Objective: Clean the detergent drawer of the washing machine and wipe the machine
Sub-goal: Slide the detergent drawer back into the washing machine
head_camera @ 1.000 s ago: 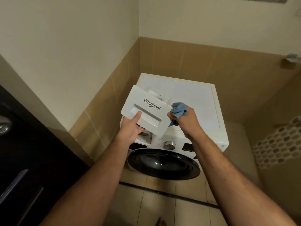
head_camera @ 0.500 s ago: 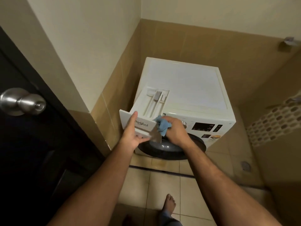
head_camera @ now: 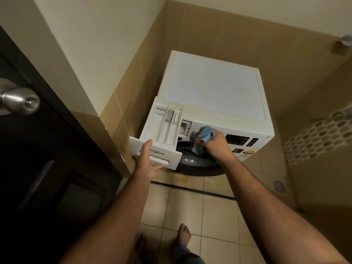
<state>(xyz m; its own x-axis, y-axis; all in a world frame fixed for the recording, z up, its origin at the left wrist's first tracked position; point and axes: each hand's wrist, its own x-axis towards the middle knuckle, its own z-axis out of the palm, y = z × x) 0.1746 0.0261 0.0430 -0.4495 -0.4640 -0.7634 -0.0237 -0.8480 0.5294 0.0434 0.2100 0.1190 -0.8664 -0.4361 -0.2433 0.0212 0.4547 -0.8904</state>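
A white front-loading washing machine (head_camera: 215, 88) stands in the tiled corner. Its white detergent drawer (head_camera: 162, 128) is out of the machine, level, compartments facing up, in front of the machine's upper left. My left hand (head_camera: 148, 162) grips the drawer's front panel, thumb on top and fingers under the handle recess. The drawer slot (head_camera: 185, 127) shows just right of the drawer. My right hand (head_camera: 215, 145) holds a bunched blue cloth (head_camera: 203, 138) against the machine's front, between the slot and the dark control display (head_camera: 238, 140).
A dark door with a metal knob (head_camera: 21, 101) stands close on the left. The machine's dark round door (head_camera: 196, 164) bulges out below my hands. My bare feet (head_camera: 182, 235) stand on beige floor tiles; a floor drain (head_camera: 279, 185) lies to the right.
The drawer came down from a raised, tilted position to level in front of the slot. My right hand with the cloth moved off the drawer to the machine's front. The view tipped downward.
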